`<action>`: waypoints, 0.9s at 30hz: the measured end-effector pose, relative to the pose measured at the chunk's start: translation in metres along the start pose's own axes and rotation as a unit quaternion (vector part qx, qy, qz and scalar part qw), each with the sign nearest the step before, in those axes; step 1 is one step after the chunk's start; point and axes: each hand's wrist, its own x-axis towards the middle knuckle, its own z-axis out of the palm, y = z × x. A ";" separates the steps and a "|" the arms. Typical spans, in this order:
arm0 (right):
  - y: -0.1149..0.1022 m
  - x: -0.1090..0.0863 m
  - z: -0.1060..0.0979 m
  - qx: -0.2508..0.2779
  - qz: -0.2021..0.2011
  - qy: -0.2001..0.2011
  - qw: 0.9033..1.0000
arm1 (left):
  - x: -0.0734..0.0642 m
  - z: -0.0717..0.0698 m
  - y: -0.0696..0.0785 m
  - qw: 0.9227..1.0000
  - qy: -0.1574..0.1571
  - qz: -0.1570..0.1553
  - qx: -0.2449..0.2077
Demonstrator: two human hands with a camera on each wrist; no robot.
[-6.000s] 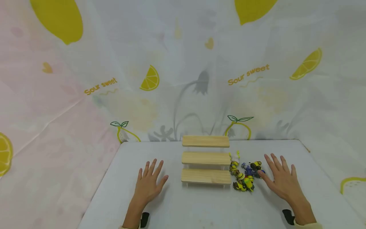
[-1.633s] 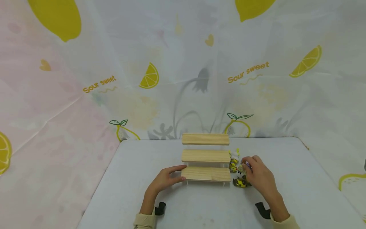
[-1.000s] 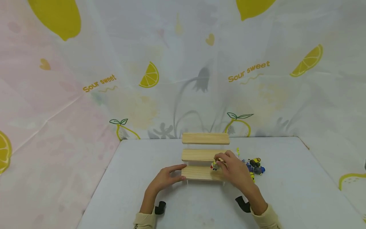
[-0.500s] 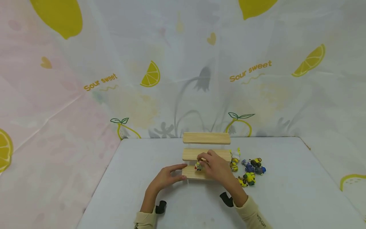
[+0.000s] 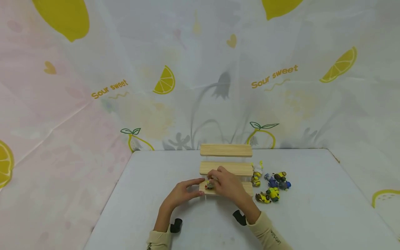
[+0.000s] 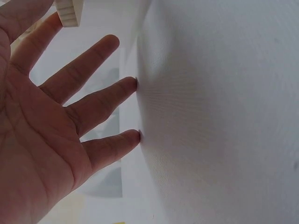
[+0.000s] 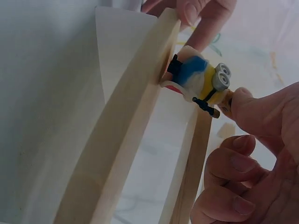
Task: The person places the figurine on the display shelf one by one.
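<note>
A three-tier shelf with wooden boards (image 5: 226, 167) stands mid-table. My left hand (image 5: 182, 193) holds the left end of its lowest board (image 5: 248, 188) between thumb and index finger. In the left wrist view the other fingers (image 6: 96, 107) are spread out straight, and the board's end (image 6: 70, 14) shows at the top. My right hand (image 5: 230, 186) pinches a small Minion figure (image 7: 198, 77) by its top, between thumb and fingers. The figure is yellow, blue and white with grey goggles, and is upright at the left end of the lowest board, its base right at the wood.
Several more Minion figures (image 5: 273, 193) lie in a loose group on the white table (image 5: 318, 215), right of the shelf. One with white on it (image 5: 257, 168) lies close to the shelf's right side. A lemon-print cloth (image 5: 193, 104) hangs behind the table.
My left hand came to the shelf's left end and has stayed there. My right hand picked a Minion figure from the group and carried it left along the lowest board to its left end.
</note>
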 end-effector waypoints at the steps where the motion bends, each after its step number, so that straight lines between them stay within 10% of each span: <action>1: 0.000 0.000 0.001 -0.001 0.000 -0.001 1.000 | 0.000 0.000 0.000 1.000 0.001 -0.003 -0.001; 27: -0.002 -0.007 0.001 -0.001 -0.031 -0.020 0.999 | -0.002 0.001 0.001 1.000 0.003 -0.013 0.003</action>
